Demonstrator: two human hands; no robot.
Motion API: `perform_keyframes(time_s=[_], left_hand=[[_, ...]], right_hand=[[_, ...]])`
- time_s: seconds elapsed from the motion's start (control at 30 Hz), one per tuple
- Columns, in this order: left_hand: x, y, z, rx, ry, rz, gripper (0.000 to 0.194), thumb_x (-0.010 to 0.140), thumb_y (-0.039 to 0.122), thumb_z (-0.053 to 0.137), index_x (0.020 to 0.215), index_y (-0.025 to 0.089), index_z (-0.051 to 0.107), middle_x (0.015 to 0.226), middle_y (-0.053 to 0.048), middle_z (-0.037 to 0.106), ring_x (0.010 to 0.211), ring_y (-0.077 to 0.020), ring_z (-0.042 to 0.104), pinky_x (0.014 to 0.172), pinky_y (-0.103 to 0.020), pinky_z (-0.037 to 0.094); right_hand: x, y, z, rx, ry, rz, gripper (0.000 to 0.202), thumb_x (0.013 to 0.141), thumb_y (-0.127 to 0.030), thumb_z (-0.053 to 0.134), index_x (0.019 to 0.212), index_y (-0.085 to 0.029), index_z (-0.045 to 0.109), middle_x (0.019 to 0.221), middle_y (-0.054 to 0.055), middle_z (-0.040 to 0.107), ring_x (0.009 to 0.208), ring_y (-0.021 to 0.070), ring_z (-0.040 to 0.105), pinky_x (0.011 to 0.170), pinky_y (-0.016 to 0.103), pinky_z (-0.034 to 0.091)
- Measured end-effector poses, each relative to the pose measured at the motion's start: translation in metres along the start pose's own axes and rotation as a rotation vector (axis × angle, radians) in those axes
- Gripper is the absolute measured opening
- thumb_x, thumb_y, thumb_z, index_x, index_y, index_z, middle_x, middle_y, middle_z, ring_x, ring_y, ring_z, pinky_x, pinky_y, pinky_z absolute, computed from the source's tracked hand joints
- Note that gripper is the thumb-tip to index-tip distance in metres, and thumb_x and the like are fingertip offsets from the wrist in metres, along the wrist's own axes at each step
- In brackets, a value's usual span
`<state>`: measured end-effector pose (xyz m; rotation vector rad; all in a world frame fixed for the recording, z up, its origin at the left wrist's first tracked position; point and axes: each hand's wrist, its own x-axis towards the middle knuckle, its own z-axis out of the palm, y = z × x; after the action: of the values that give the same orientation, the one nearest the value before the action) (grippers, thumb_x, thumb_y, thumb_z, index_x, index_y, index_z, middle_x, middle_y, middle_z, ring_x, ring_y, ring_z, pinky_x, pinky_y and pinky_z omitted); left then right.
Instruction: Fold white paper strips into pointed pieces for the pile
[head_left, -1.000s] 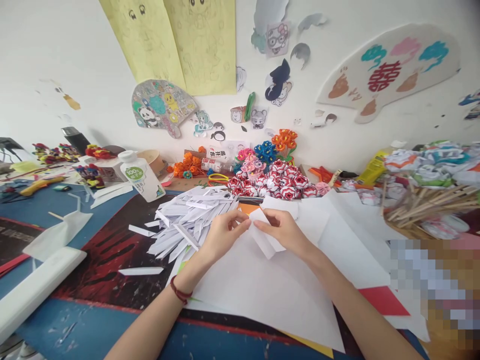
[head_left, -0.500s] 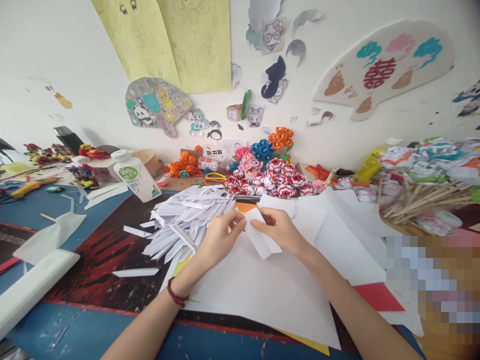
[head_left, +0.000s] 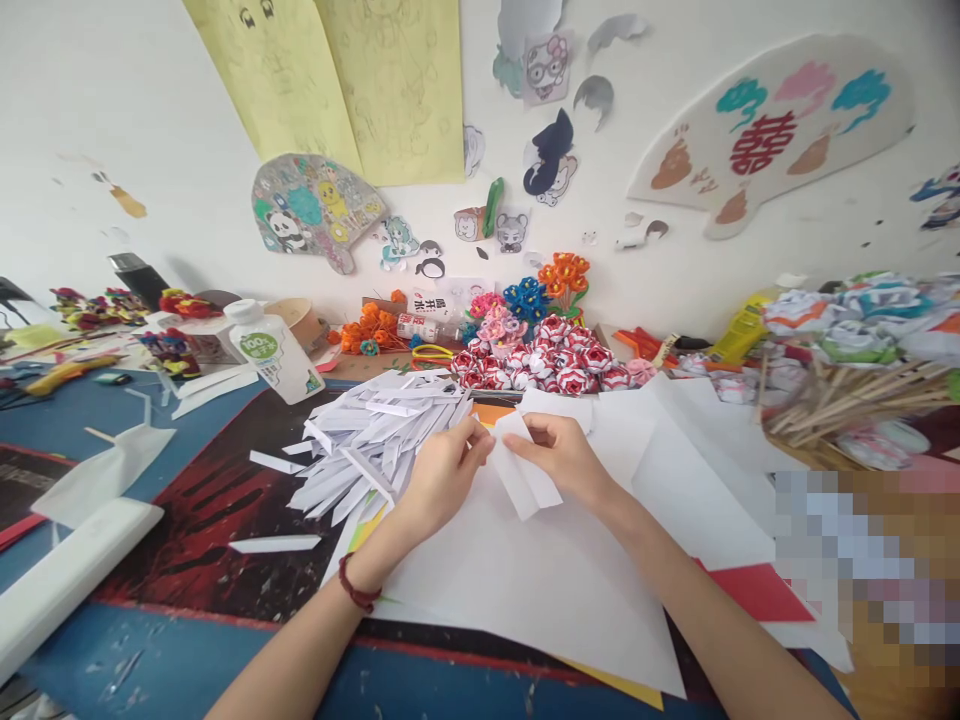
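Observation:
Above the large white sheets (head_left: 570, 600), a small piece of folded white paper (head_left: 525, 482) is held up at the middle of the head view. My right hand (head_left: 562, 452) pinches its upper right part between thumb and fingers. At its upper left edge is my left hand (head_left: 454, 465), thumb and fingertips pressed together on the paper. A crease runs along the piece, and its lower end hangs free. Left of my left hand lies a heap of folded white paper strips (head_left: 360, 440). One loose strip (head_left: 276, 544) rests on the dark mat (head_left: 195, 530).
A white bottle (head_left: 274, 350) stands beyond the heap. Red-and-white paper flowers (head_left: 555, 360) are piled along the wall. On the right are wooden sticks (head_left: 832, 400) and a red sheet (head_left: 765, 592). A long white bar-shaped object (head_left: 75, 580) lies at the left.
Both hands stay in almost the same place on the folded paper. My right thumb has shifted very slightly, and the view has moved a little.

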<state>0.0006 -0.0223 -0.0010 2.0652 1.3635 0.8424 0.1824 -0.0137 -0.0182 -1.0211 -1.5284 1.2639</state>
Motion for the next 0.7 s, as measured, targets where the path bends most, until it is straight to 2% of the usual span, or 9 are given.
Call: perform_keyframes(time_s=[0.17,0.27,0.37,0.43,0.53,0.63,0.7], left_hand=[[0.003,-0.002,-0.003,-0.095,0.026,0.009,0.016,0.088,0.031,0.05,0.086,0.02,0.062,0.078,0.001,0.065,0.061,-0.0111,0.052,0.057,-0.023,0.037],[0.004,-0.004,-0.003,-0.153,0.015,0.003,0.015,0.086,0.032,0.054,0.084,0.019,0.061,0.075,0.001,0.063,0.06,-0.0101,0.051,0.056,-0.022,0.037],[0.004,-0.006,-0.002,-0.305,0.022,-0.03,0.018,0.086,0.035,0.054,0.084,0.017,0.057,0.07,0.0,0.062,0.055,-0.0092,0.05,0.051,-0.021,0.037],[0.005,-0.006,-0.003,-0.427,0.072,-0.064,0.02,0.086,0.036,0.054,0.085,0.017,0.052,0.067,0.001,0.062,0.05,-0.0076,0.047,0.048,-0.019,0.035],[0.007,-0.003,-0.006,-0.581,0.147,-0.114,0.021,0.085,0.037,0.055,0.085,0.017,0.048,0.07,0.0,0.065,0.047,-0.0061,0.047,0.045,-0.018,0.034],[0.007,0.002,-0.006,-0.701,0.118,-0.142,0.022,0.084,0.036,0.056,0.085,0.017,0.046,0.076,-0.003,0.067,0.05,-0.0072,0.052,0.046,-0.019,0.038],[0.005,0.004,-0.003,-0.74,0.072,-0.15,0.022,0.084,0.035,0.057,0.085,0.017,0.046,0.074,-0.003,0.067,0.051,-0.008,0.054,0.046,-0.019,0.039]], right_hand=[[-0.001,-0.005,0.0,-0.071,-0.067,0.0,0.023,0.081,-0.035,0.062,0.088,-0.014,0.068,0.089,0.006,0.07,0.08,0.0206,0.064,0.066,0.029,0.048],[-0.002,-0.007,-0.001,-0.139,-0.075,0.014,0.025,0.08,-0.036,0.063,0.09,-0.014,0.069,0.087,0.005,0.069,0.075,0.0192,0.063,0.063,0.028,0.047],[0.0,-0.008,-0.006,-0.145,-0.043,0.025,0.028,0.078,-0.04,0.065,0.091,-0.015,0.069,0.09,0.005,0.069,0.076,0.0184,0.062,0.066,0.028,0.047],[0.002,-0.008,-0.011,-0.097,0.012,0.045,0.035,0.074,-0.042,0.069,0.1,-0.018,0.066,0.094,0.005,0.068,0.077,0.0172,0.062,0.067,0.028,0.048],[0.002,-0.009,-0.017,0.054,0.08,0.165,0.049,0.07,-0.046,0.072,0.109,-0.019,0.06,0.088,0.006,0.066,0.067,0.014,0.06,0.058,0.025,0.048],[0.0,-0.01,-0.012,0.171,-0.006,0.287,0.045,0.071,-0.049,0.071,0.099,-0.016,0.062,0.084,0.007,0.065,0.061,0.0123,0.058,0.054,0.024,0.047],[-0.002,-0.009,-0.005,0.174,-0.078,0.278,0.043,0.072,-0.05,0.071,0.096,-0.015,0.065,0.08,0.006,0.065,0.06,0.0116,0.058,0.053,0.023,0.046]])
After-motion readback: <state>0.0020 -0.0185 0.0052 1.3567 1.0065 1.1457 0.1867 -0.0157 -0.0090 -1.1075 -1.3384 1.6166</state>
